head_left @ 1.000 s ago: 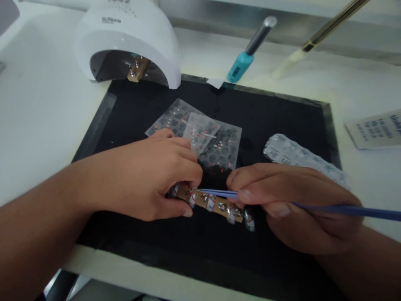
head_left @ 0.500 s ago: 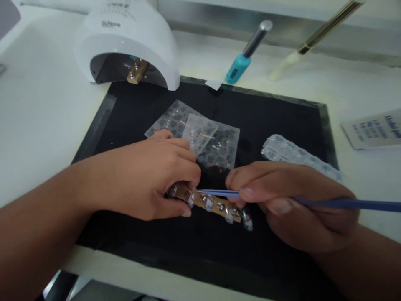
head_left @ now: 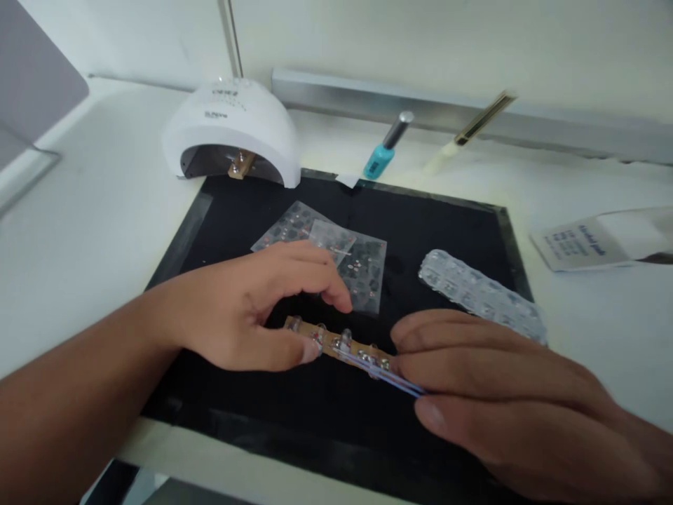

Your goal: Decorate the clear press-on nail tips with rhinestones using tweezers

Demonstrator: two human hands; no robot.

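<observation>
A narrow wooden strip (head_left: 358,348) with metal studs and several decorated false nails lies slantwise on the black mat. My left hand (head_left: 268,301) is open over its left end. The thumb tip rests at a false nail (head_left: 317,338), while the bent fingers stay apart from the thumb. My right hand (head_left: 505,393) grips blue tweezers (head_left: 392,379) between thumb and fingers. Their thin points reach left over the strip, close to another false nail (head_left: 345,341). Whether the points touch it is too blurred to tell.
Two overlapping clear sticker sheets (head_left: 362,280) lie behind the strip on the black mat (head_left: 252,407). A white nail lamp (head_left: 231,119) with a wooden strip inside, a turquoise bottle (head_left: 377,163), a clear bubbled pack (head_left: 478,291) and an alcohol pad packet (head_left: 570,245) stand or lie around.
My left fingers have opened away from the thumb, uncovering the strip's left end. My right hand and tweezers have swung lower, with the tweezers now slanting up to the left. The camera view has shifted.
</observation>
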